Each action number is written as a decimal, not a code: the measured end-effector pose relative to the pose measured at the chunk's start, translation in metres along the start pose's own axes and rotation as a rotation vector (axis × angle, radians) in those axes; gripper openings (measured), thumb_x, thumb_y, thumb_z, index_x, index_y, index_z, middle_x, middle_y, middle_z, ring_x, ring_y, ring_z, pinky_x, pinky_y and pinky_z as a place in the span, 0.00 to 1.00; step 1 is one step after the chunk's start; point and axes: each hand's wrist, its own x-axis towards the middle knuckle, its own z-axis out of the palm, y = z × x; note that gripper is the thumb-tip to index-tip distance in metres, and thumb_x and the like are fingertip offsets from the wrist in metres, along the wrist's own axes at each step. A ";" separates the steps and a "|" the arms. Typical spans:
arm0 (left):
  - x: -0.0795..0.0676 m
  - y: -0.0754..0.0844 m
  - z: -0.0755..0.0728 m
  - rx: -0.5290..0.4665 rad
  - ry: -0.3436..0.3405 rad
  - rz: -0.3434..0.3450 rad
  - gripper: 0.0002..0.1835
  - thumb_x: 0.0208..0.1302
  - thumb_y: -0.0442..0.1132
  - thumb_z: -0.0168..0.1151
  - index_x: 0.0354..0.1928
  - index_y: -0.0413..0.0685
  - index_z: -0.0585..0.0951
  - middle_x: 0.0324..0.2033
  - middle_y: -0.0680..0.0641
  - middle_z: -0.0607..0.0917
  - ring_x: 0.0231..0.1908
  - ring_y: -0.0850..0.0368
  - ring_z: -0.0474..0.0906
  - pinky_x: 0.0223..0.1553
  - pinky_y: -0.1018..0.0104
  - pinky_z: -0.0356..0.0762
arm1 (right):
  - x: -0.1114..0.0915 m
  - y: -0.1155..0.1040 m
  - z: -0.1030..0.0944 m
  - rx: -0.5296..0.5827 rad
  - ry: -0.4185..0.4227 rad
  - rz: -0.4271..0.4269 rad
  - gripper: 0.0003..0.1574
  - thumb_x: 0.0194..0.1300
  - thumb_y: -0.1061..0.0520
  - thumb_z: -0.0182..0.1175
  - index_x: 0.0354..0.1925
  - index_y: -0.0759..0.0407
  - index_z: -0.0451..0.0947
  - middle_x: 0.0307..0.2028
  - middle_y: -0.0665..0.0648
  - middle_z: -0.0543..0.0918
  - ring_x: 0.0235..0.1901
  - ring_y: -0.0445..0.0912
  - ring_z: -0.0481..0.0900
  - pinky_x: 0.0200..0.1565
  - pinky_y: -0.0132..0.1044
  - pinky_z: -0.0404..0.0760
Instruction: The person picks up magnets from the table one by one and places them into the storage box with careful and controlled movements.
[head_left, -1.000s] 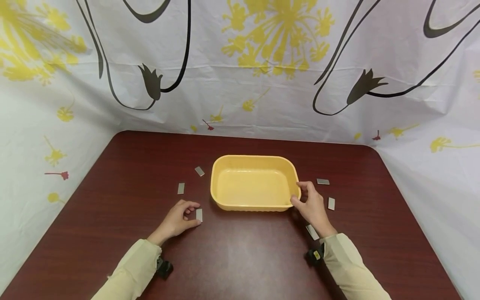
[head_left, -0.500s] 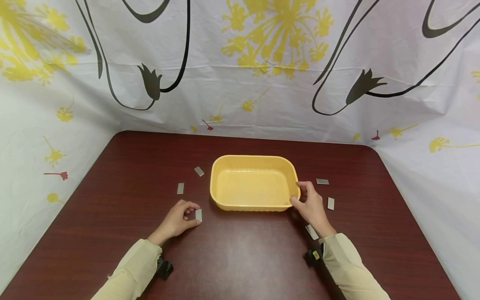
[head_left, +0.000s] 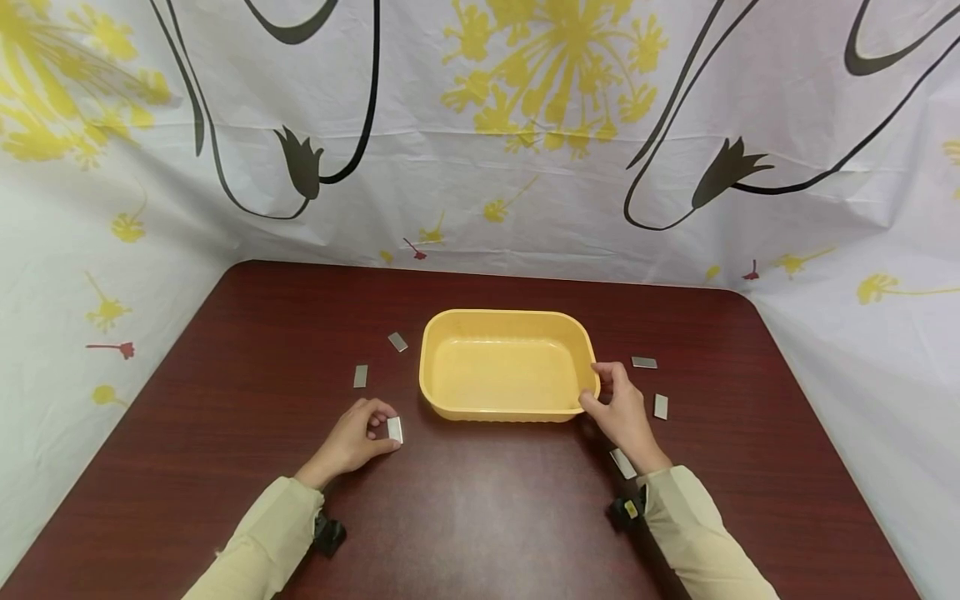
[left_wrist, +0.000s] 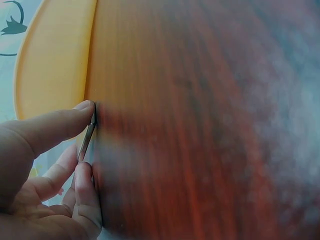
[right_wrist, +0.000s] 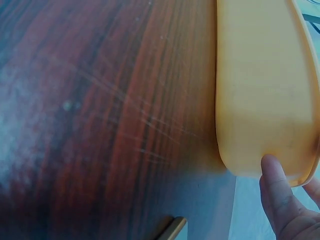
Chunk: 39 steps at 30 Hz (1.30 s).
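Note:
My left hand (head_left: 352,442) pinches a small flat silvery rectangular plate (head_left: 395,430) by its two short ends, thumb at the near end. In the left wrist view, the plate (left_wrist: 87,141) shows edge-on between thumb and fingertips, tilted close over the tabletop. A yellow plastic basin (head_left: 510,415) stands upright at mid-table, with nothing inside it. My right hand (head_left: 622,417) grips the basin's right end near the front corner. Its thumb presses the outer wall in the right wrist view, where the basin (right_wrist: 265,90) hides part of the other fingers.
Two similar plates lie left of the basin, a nearer plate (head_left: 361,376) and a farther plate (head_left: 397,342). To the right lie a back plate (head_left: 644,362), a middle plate (head_left: 661,407) and a front plate (head_left: 623,463) beside my right wrist. A patterned white curtain (head_left: 480,167) borders the dark red table (head_left: 480,517).
The plate at my left hand has tipped from lying flat and shifted slightly left between the fingers. My right hand and the basin have stayed in place.

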 end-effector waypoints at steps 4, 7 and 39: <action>0.000 0.000 0.000 0.000 0.004 0.003 0.17 0.42 0.31 0.69 0.37 0.40 0.74 0.31 0.48 0.71 0.33 0.57 0.67 0.32 0.69 0.71 | 0.000 0.000 0.000 -0.002 -0.005 0.001 0.26 0.51 0.64 0.57 0.49 0.67 0.65 0.41 0.65 0.75 0.37 0.54 0.77 0.37 0.44 0.76; 0.001 0.000 0.000 0.012 0.004 0.014 0.18 0.42 0.31 0.69 0.36 0.40 0.74 0.30 0.48 0.72 0.32 0.57 0.67 0.31 0.70 0.71 | 0.000 -0.001 -0.001 -0.001 -0.006 0.001 0.26 0.51 0.64 0.57 0.49 0.67 0.64 0.40 0.65 0.75 0.37 0.54 0.77 0.37 0.45 0.76; 0.004 0.001 -0.004 0.002 0.020 0.060 0.13 0.50 0.24 0.58 0.39 0.40 0.70 0.25 0.50 0.70 0.27 0.58 0.66 0.30 0.68 0.64 | 0.000 -0.001 -0.001 -0.002 -0.005 -0.002 0.26 0.50 0.64 0.58 0.48 0.67 0.64 0.37 0.65 0.76 0.34 0.54 0.77 0.34 0.43 0.76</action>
